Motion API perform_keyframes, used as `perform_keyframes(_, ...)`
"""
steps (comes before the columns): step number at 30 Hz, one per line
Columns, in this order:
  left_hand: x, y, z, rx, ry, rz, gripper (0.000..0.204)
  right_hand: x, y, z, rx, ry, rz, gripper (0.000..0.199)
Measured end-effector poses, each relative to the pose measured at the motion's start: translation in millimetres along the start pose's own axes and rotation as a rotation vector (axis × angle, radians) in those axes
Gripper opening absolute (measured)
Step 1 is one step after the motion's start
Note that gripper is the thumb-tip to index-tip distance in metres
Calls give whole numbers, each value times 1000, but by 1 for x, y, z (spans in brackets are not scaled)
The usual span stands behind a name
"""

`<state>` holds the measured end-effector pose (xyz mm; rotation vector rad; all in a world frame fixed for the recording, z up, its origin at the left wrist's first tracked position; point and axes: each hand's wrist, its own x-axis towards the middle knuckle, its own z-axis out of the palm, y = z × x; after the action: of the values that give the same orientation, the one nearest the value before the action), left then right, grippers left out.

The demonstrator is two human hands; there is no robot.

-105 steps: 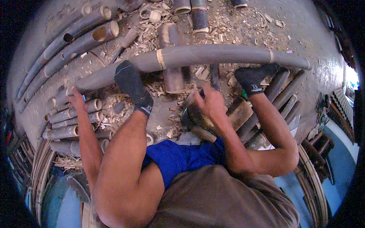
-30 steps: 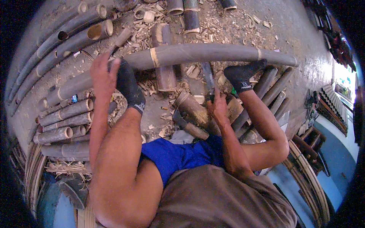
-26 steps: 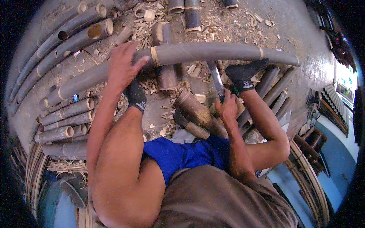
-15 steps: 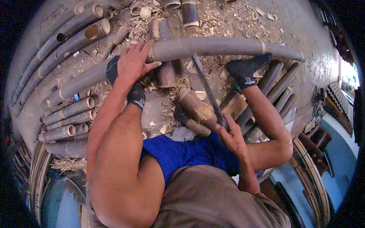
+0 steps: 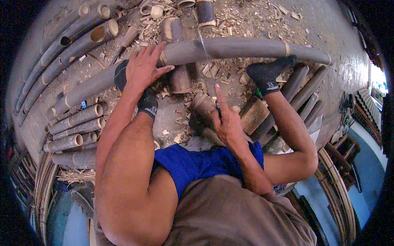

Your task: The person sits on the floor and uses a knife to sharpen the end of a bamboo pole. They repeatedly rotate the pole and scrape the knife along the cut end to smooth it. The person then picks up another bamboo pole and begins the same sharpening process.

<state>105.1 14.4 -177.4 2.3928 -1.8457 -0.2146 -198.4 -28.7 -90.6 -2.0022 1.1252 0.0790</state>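
A person sits low on the floor with both knees up, and a long grey bamboo pole (image 5: 230,47) lies crosswise in front of them, running from the far right down toward the left. The left hand (image 5: 143,67) is spread flat on top of the pole, fingers open and pressing down rather than wrapping it, right beside the left foot in a dark sock (image 5: 145,102). The right foot, in a black sock (image 5: 266,74), rests against the pole further to the right. The right hand (image 5: 227,123) is held nearer the body, closed around the handle of a long thin blade (image 5: 205,43) with the forefinger stretched out along it; the blade reaches away from the hand and its tip crosses the pole about midway along. Under the pole stands a short thick bamboo section (image 5: 178,76) propping it up, and another stub (image 5: 203,106) lies just by the right hand. Pale wood chips (image 5: 213,71) are scattered over the floor around both. To the left, cut bamboo tubes (image 5: 76,119) lie side by side in a row, with longer poles (image 5: 78,35) beyond them; more dark lengths (image 5: 303,94) lie to the right.
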Motion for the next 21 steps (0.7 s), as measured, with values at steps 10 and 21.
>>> perform_keyframes(10,-1,-1,-2,-23,-27,-19,84,1,-8,-8,118,-1,88,67)
perform_keyframes(21,-7,1,-1,-5,-11,-16,85,0,-12,-16,103,-76,81,68)
